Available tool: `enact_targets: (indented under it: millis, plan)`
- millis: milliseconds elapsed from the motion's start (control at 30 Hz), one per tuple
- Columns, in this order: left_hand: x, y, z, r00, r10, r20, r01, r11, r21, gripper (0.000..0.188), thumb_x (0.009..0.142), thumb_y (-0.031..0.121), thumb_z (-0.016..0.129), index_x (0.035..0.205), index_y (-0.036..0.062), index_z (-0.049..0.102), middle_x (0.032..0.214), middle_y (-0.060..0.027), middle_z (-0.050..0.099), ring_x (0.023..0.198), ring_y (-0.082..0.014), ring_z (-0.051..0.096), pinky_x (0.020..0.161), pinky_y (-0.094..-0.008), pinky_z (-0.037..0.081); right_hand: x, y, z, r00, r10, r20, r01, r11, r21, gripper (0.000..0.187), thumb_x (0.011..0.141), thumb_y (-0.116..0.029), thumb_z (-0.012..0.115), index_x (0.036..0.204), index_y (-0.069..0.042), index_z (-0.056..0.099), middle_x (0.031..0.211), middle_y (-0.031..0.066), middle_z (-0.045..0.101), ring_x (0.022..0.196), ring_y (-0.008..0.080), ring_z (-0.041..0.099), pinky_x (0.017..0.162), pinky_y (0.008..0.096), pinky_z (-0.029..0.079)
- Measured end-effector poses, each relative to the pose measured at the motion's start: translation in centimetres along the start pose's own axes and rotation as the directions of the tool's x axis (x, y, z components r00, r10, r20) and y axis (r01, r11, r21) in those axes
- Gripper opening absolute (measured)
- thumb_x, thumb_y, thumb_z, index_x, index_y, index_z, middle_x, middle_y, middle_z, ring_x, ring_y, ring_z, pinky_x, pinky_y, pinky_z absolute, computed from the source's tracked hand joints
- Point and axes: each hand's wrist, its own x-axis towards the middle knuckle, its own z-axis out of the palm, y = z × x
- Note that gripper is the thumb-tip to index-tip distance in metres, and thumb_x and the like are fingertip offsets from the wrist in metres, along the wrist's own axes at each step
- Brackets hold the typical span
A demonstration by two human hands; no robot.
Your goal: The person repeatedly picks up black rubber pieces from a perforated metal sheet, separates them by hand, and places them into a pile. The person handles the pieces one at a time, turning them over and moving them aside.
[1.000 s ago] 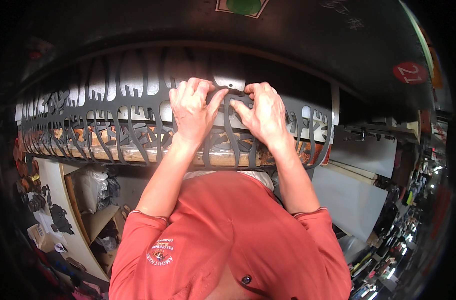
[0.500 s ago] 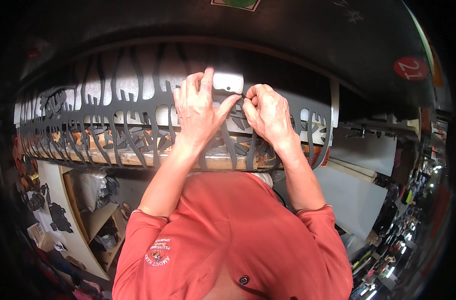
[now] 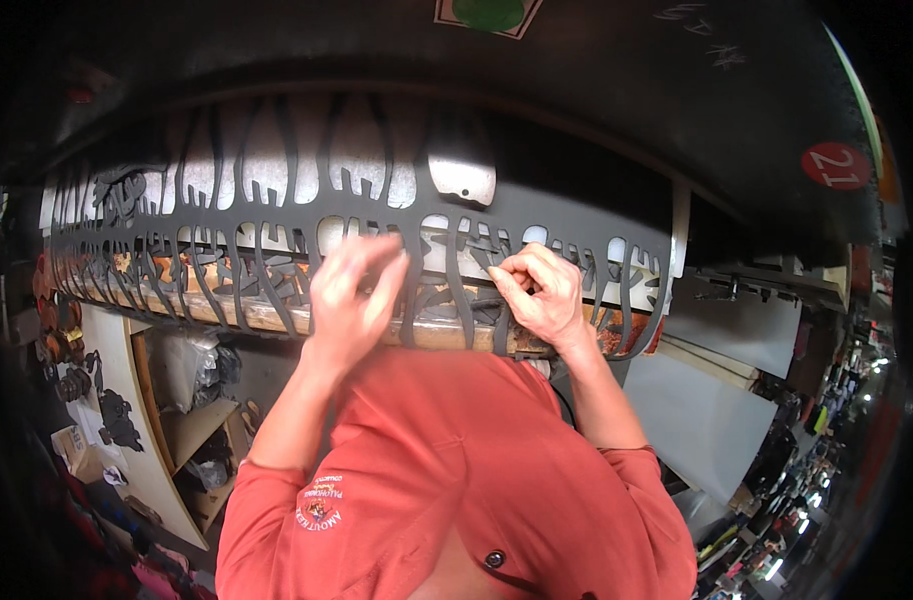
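though probably light and floppy, looks easy to tear at the thin strips: best taken by the solid middle band of the dark cut-out sheet [image 3: 567, 208]. lies across the wooden edge [image 3: 445, 332], long axis left to right, with strips pointing toward the red shirt [image 3: 427, 430]. and now: loosely parted fingers on the blurred left hand [image 3: 349, 295]; pinched-together fingertips on the right hand [image 3: 545, 295], can't tell on what.

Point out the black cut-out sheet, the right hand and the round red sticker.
Black cut-out sheet [image 3: 577, 205]: head view, uncut area.
Right hand [image 3: 545, 295]: head view, its back.
Round red sticker [image 3: 836, 166]: head view, centre.
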Motion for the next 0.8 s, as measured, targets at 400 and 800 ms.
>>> enact_targets:
  millis: [400, 800]
  plan:
    - [-6.2, -1.7, 1.3, 0.98, 0.198, -0.016, -0.19, 0.958, 0.217, 0.017, 0.086, 0.002, 0.084, 0.095, 0.0078, 0.07, 0.076, -0.0061, 0.067, 0.069, -0.0277, 0.063, 0.064, -0.0394, 0.049, 8.1, -6.7, -1.4, 0.892, -0.324, -0.315, 0.346, 0.938, 0.015, 0.011, 0.088, 0.005, 0.079, 0.092, 0.0, 0.071, 0.083, 0.0116, 0.067, 0.069, 0.0248, 0.067, 0.061, 0.0345, 0.053]
    - [-6.7, -1.4, 1.4, 0.991, 0.108, -0.075, -0.086, 0.965, 0.246, 0.012, 0.091, 0.013, 0.082, 0.087, 0.0076, 0.072, 0.081, -0.0072, 0.073, 0.077, -0.0287, 0.069, 0.074, -0.0412, 0.055, 0.6, -8.3, 1.0, 0.974, 0.017, -0.224, 0.013, 0.991, 0.13, 0.012, 0.1, -0.002, 0.075, 0.09, 0.004, 0.071, 0.076, 0.0044, 0.062, 0.065, 0.008, 0.056, 0.061, 0.0255, 0.046]
